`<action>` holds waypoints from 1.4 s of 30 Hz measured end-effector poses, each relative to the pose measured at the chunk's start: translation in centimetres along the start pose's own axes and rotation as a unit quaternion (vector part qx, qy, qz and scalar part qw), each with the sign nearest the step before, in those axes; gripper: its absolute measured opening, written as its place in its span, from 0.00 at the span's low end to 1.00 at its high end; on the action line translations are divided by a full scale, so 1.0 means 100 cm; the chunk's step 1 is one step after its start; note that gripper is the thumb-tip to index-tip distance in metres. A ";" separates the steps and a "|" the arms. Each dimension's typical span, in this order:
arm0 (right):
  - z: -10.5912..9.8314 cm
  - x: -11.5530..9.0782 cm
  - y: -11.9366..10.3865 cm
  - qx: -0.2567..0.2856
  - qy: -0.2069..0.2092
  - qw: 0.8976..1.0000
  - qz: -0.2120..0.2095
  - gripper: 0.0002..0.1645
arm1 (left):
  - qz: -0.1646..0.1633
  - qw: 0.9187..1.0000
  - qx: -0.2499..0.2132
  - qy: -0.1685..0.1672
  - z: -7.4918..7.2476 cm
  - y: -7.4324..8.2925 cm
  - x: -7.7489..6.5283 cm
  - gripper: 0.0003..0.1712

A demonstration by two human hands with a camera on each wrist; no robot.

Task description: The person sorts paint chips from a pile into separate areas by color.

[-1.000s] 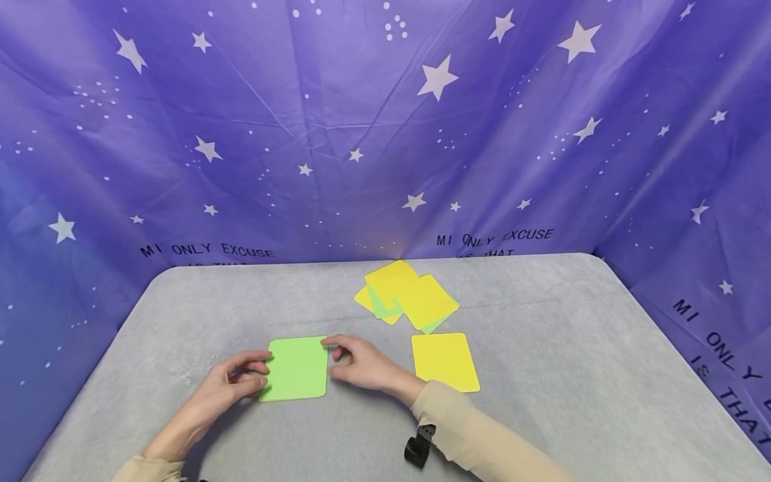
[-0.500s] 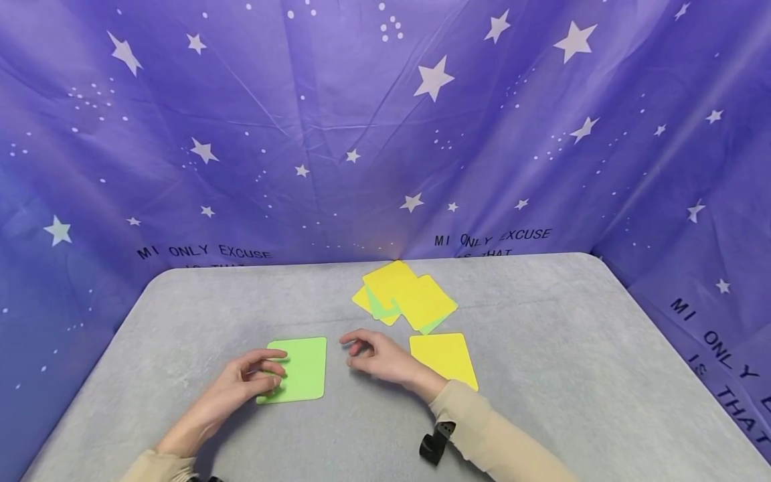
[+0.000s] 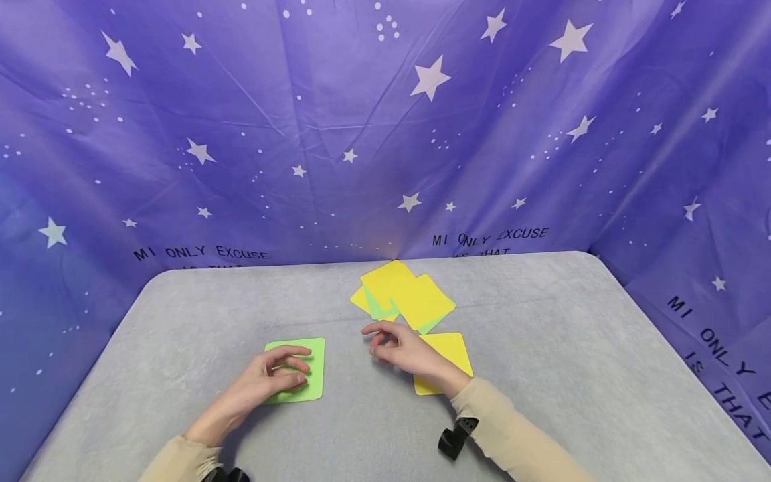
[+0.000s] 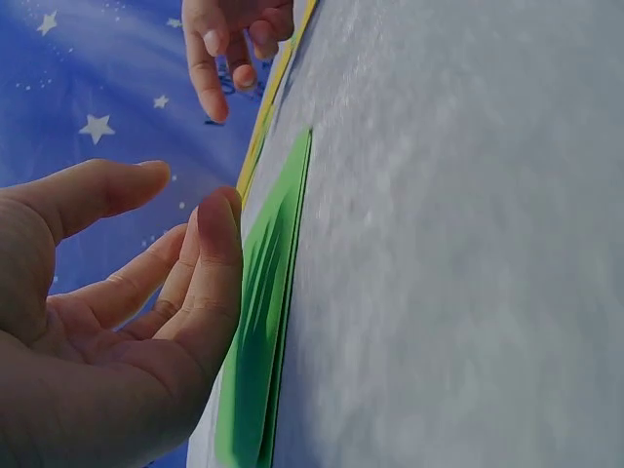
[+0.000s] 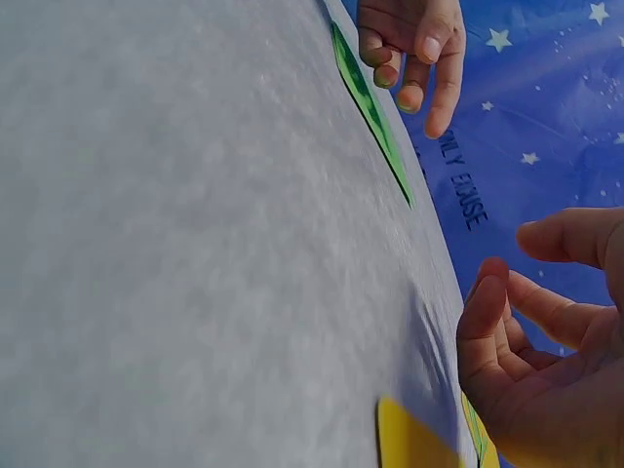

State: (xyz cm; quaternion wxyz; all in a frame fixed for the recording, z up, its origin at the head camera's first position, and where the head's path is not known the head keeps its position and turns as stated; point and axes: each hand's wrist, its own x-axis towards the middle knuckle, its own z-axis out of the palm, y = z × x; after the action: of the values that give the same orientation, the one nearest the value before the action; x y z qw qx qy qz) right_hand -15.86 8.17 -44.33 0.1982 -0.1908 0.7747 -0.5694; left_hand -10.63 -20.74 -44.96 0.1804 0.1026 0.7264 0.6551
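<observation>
On the left of the table lies a small stack of square green cards (image 3: 314, 375), its layered edge showing in the left wrist view. My left hand (image 3: 271, 375) hovers just over these cards, fingers loosely bent and holding nothing. A single yellow card (image 3: 448, 348) lies to the right, partly under my right wrist. My right hand (image 3: 409, 348) is in the air at that card's left side, fingers relaxed, nothing between them. Behind it is a loose pile of yellow and green cards (image 3: 421, 298), overlapping at different angles.
The grey table (image 3: 542, 348) has a rounded far edge close to a purple star-printed curtain (image 3: 337, 134). More of that curtain hangs along both sides. Black camera mounts (image 3: 458, 438) sit at the wrists.
My right hand has left the green cards' right edge and moved right, toward the yellow card. My left hand has let go of their left edge and shifted right above them.
</observation>
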 end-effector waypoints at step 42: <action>-0.113 -0.030 0.037 -0.043 0.171 0.984 0.031 0.26 | -0.041 0.996 -0.086 -0.002 0.102 0.019 0.119 0.34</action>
State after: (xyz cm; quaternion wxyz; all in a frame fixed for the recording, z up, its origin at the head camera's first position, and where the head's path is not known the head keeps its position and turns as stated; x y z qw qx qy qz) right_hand -19.53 19.91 -44.56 0.0714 -0.0748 0.8265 -0.5534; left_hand -17.61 -6.66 -45.39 0.2167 0.0588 0.6709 0.7068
